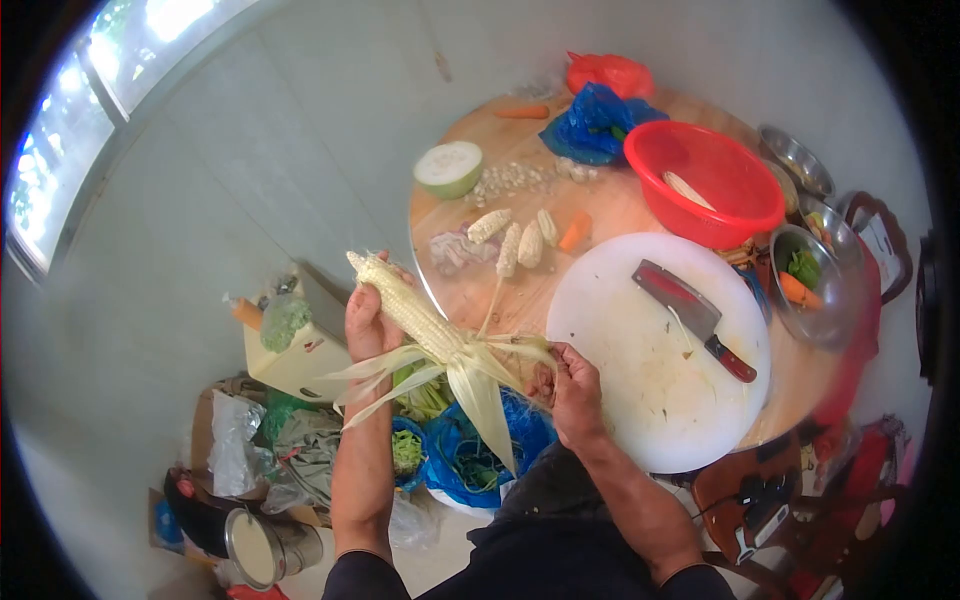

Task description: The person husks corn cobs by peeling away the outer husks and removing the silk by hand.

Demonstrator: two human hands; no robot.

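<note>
An ear of pale corn (410, 311) with its husk peeled back is held up in front of me. My left hand (368, 318) wraps round the bare cob near its tip. My right hand (574, 388) pinches the end of a husk leaf on the right side. Other husk leaves (480, 395) hang down and spread from the base of the ear. Beyond it, several short peeled corn cobs (509, 248) lie on the round wooden table (460, 290). Right of my hands, a cleaver (682, 302) rests on a round white cutting board (610, 330).
A red basin (705, 190) stands at the back right, with metal bowls (806, 270) of vegetables beside it. A halved green-skinned gourd (448, 168), garlic cloves (512, 182) and a blue bag (590, 128) are farther back. Below my hands is a blue-lined bin (520, 430).
</note>
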